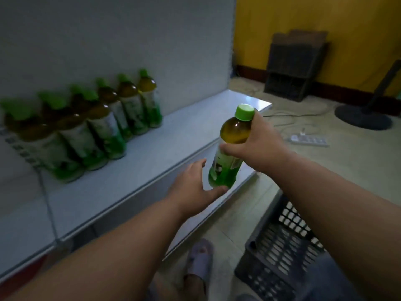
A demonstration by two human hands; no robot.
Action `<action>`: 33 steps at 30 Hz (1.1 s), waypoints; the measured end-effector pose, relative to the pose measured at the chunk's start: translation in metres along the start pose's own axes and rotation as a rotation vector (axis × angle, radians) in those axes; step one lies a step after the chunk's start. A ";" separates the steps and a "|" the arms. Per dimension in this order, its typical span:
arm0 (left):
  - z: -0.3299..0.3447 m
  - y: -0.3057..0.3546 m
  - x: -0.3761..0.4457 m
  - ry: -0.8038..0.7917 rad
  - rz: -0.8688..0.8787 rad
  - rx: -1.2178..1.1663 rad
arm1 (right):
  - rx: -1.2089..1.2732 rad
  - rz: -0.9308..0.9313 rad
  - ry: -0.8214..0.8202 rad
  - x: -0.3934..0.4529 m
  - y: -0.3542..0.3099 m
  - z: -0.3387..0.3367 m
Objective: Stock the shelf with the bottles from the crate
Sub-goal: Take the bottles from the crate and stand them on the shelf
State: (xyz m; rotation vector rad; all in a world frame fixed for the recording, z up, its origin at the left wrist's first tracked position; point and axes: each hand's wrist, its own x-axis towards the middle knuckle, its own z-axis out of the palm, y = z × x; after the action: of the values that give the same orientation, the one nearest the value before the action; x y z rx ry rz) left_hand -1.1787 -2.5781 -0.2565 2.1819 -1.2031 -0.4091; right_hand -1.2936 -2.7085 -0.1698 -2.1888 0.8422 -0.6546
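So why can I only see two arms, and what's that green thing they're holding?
The camera sits on the person's head and looks down, so you see only their arms, like your own when you look down. The right hand grips a bottle with a green cap, near its top. The left hand is open and touches the bottle's bottom end. The bottle hangs tilted over the front edge of a white shelf. More bottles already stand in rows at the back of the shelf. The dark crate sits on the floor at lower right; you cannot see what is inside. A slipper shows below.
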 end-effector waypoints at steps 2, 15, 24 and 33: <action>-0.027 -0.014 -0.008 0.091 -0.041 0.017 | -0.027 -0.086 -0.051 0.009 -0.037 0.017; -0.066 -0.128 0.023 0.277 -0.573 0.245 | 0.063 -0.335 -0.337 0.115 -0.104 0.157; -0.047 -0.145 0.033 0.179 -0.612 0.481 | -0.010 -0.360 -0.303 0.136 -0.090 0.189; -0.052 -0.149 0.039 0.093 -0.632 0.479 | 0.041 -0.181 -0.315 0.119 -0.063 0.215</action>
State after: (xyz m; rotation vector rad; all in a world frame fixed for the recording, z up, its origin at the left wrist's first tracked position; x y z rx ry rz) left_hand -1.0329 -2.5320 -0.3112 2.9534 -0.5672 -0.2794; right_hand -1.0517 -2.6692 -0.2349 -2.2686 0.4682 -0.3909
